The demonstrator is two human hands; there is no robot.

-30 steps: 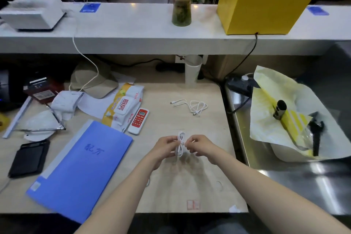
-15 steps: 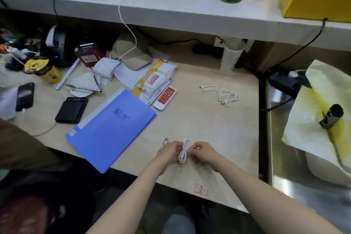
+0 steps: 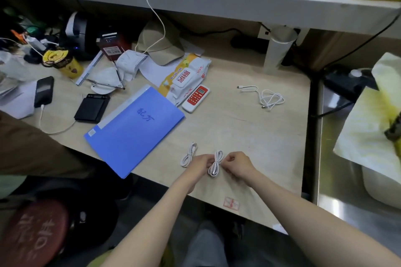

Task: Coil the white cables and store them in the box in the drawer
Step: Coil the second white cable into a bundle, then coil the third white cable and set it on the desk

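The blue folder [image 3: 135,131] on the worktop [image 3: 249,136] bears two handwritten characters, 配方, in darker blue ink near its middle. A small white label sits at the folder's near left corner, its print too small to read. The white and orange wipes pack [image 3: 186,78] carries large red characters on its lid flap, blurred beyond certain reading. The white and red remote [image 3: 196,98] shows a small display and rows of buttons, none legible. A red and white barcode label on the dark red device [image 3: 112,49] cannot be read. The red round stool [image 3: 32,234] has pale characters, too blurred to make out. Two small red-outlined stickers [image 3: 232,203] near the worktop's front edge are unreadable.
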